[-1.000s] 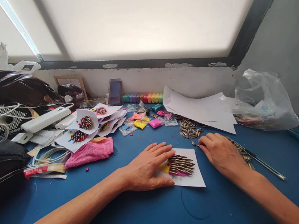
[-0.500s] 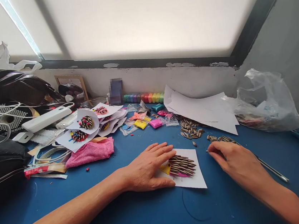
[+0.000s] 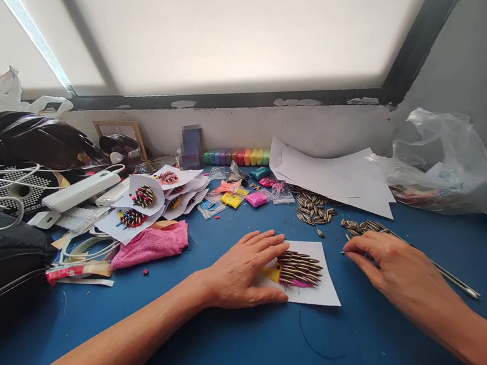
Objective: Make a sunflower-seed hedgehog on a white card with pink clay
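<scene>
My left hand (image 3: pixel 247 273) lies flat with fingers stretched over the left part of a small white paper card (image 3: pixel 326 295), pressing it to the table. On the card is a hedgehog-like figure: a yellow clay face (image 3: pixel 272 273), a strip of pink clay (image 3: pixel 298 284) and striped sunflower seeds (image 3: pixel 301 267) stuck in rows like spines. To the right of the card, my right hand (image 3: pixel 389 265) is closed in a pinch; a small tip of a sunflower seed (image 3: pixel 343 252) shows at its fingertips. Loose sunflower seeds (image 3: pixel 352 227) lie just behind that hand, partly hidden by it.
A thin metallic rod (image 3: pixel 461 285) lies right of my right hand. Behind are a seed pile (image 3: pixel 312 207), clay packets (image 3: pixel 256 198), white paper sheets (image 3: pixel 335 175) and a plastic bag (image 3: pixel 448 171). Finished seed cards (image 3: pixel 144 197) and a pink cloth (image 3: pixel 151 245) lie left.
The view has shifted slightly, moving everything a little to the right in the picture. My left hand stays on the card, and my right hand keeps its pinch beside the loose seeds.
</scene>
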Demonstrator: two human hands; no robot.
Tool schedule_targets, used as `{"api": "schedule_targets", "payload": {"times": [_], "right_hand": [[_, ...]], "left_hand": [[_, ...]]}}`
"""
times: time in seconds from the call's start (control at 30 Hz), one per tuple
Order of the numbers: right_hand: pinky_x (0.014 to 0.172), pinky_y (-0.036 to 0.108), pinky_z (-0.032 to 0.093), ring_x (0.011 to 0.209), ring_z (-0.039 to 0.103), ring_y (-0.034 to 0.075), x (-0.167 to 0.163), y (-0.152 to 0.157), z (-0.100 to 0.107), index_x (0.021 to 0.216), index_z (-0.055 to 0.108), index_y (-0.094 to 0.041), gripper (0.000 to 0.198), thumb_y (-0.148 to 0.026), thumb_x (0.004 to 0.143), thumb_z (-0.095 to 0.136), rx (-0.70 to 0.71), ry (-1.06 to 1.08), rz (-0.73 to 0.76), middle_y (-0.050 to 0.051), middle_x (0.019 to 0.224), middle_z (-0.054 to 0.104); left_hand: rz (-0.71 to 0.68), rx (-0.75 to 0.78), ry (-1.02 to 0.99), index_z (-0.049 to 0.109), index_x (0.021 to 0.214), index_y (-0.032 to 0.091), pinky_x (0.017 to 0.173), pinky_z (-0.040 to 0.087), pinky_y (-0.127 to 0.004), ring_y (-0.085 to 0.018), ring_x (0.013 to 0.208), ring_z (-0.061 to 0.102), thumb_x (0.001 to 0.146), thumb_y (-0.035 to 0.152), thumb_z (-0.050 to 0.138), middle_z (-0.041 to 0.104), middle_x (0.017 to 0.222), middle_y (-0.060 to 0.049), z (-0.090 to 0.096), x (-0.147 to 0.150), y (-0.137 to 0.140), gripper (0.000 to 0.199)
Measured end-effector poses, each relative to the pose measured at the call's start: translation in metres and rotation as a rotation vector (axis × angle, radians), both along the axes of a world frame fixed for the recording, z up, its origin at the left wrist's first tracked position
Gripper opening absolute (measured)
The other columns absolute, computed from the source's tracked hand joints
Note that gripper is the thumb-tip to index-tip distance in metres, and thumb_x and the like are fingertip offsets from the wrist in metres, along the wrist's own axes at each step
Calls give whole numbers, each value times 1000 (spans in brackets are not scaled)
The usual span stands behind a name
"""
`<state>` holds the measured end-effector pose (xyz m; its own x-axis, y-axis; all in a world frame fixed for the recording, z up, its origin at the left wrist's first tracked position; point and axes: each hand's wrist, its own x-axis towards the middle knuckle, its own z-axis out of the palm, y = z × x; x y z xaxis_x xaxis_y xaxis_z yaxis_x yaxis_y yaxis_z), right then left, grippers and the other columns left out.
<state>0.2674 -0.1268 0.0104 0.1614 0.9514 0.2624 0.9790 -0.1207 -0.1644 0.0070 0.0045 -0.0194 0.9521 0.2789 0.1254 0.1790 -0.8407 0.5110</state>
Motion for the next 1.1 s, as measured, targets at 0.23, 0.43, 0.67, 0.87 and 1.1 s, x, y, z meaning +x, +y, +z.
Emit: {"api": "schedule_targets", "payload": {"times": [0.23,0.43,0.67,0.87,1.1], "right_hand": [[58,24,52,69,67,14,-47,-14,16,88,67,-28,14,-27,92,53,179,198,258,-3,80,71],[58,23,51,66,62,13,-67,-12,0,89,64,-25,19,-16,94,48,216,161,430,-1,76,66],[58,24,50,66,60,15,-69,-10,-11,89,64,-23,20,-18,97,46,230,86,444,2,76,63],[57,24,49,65,60,15,-71,-8,-12,88,64,-23,24,-20,98,43,231,32,443,2,75,63],[59,25,48,67,59,15,-71,-6,-15,89,64,-22,23,-16,97,43,224,4,449,2,75,63]], "left_hand": [[5,10,-11,35,150,23,120,19,-51,-32,147,26,83,63,62,33,157,-11,-3,0,0,83],[8,9,-19,34,150,22,121,18,-50,-31,147,26,84,61,62,33,157,-11,-5,0,1,82],[-4,25,-20,36,150,22,121,18,-50,-31,147,27,85,60,61,33,157,-12,-4,0,1,79],[-4,18,-14,35,150,22,121,17,-50,-31,147,25,86,61,60,32,157,-12,-4,-1,1,79],[-15,32,-17,35,150,22,121,18,-49,-30,147,25,85,62,60,32,157,-12,-4,-1,2,80]]}}
